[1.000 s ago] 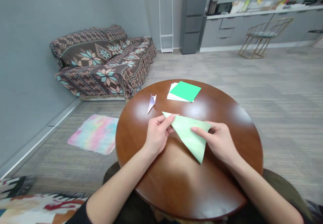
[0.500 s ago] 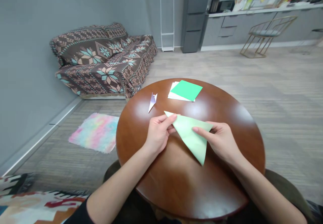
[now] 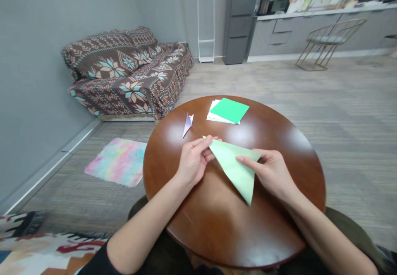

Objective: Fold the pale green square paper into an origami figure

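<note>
Between my hands is a pale green sheet of folded paper [image 3: 235, 165], triangular in shape, with one point hanging down toward me. My left hand [image 3: 196, 156] pinches its upper left corner between thumb and fingers. At the right corner, my right hand [image 3: 269, 169] grips the paper, thumb on top and the other fingers hidden behind it. Farther back on the table lies a small folded purple and white paper piece [image 3: 187, 124]. A bright green sheet [image 3: 230, 110] rests on top of white sheets [image 3: 214, 115] near the far edge.
The round brown wooden table [image 3: 211, 229] is under my hands. Beyond it stand a sofa with a patterned cover [image 3: 124, 72], a pastel fluffy rug [image 3: 116, 162], a grey fridge [image 3: 243, 22], a kitchen counter [image 3: 288, 39] and a gold-framed chair [image 3: 328, 40].
My left thumb and fingers have shifted slightly up and left along the paper's corner, covering more of the tip. The right hand keeps its hold in nearly the same place.
</note>
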Tool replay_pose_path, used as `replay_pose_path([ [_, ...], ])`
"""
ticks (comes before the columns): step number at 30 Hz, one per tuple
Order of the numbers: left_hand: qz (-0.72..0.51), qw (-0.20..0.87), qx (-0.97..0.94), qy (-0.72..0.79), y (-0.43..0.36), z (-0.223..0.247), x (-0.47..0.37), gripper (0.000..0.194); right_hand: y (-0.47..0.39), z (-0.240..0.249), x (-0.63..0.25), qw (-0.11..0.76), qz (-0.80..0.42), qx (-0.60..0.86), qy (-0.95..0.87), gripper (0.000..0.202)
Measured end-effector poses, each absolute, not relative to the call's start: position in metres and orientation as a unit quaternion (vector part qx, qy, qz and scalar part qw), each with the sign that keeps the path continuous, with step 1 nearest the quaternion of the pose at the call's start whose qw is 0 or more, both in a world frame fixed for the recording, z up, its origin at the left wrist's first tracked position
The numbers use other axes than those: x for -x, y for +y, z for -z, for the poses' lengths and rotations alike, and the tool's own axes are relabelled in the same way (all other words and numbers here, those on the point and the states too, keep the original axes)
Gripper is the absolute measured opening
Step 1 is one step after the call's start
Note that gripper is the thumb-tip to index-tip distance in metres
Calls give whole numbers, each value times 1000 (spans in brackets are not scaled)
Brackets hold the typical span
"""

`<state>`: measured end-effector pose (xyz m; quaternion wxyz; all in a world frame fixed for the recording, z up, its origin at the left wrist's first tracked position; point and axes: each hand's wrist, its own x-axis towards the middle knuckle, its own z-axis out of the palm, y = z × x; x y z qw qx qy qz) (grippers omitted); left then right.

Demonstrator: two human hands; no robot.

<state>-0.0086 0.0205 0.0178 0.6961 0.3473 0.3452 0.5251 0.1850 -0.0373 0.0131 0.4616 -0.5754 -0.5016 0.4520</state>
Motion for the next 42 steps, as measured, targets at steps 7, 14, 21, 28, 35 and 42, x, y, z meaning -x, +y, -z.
replay_pose_path([
  [7, -574, 669, -319, 349, 27, -17, 12, 26, -37, -11, -186, 453, -455, 577, -505, 37],
  [14, -552, 652, -368, 368, 22, -16, 11, 35, -35, -7, -188, 468, -455, 581, -487, 36],
  [21, -559, 638, -366, 382, 24, -13, 13, 25, -36, -9, -188, 471, -458, 577, -486, 35],
  [28, -571, 646, -341, 376, 26, -14, 13, 23, -36, -12, -184, 466, -458, 576, -491, 35],
  [35, -561, 622, -363, 409, 27, -14, 15, 26, -36, -15, -187, 377, -499, 547, -557, 33],
  [42, -433, 639, -475, 422, 17, -18, 8, 25, -32, -25, -180, 351, -559, 492, -568, 32],
])
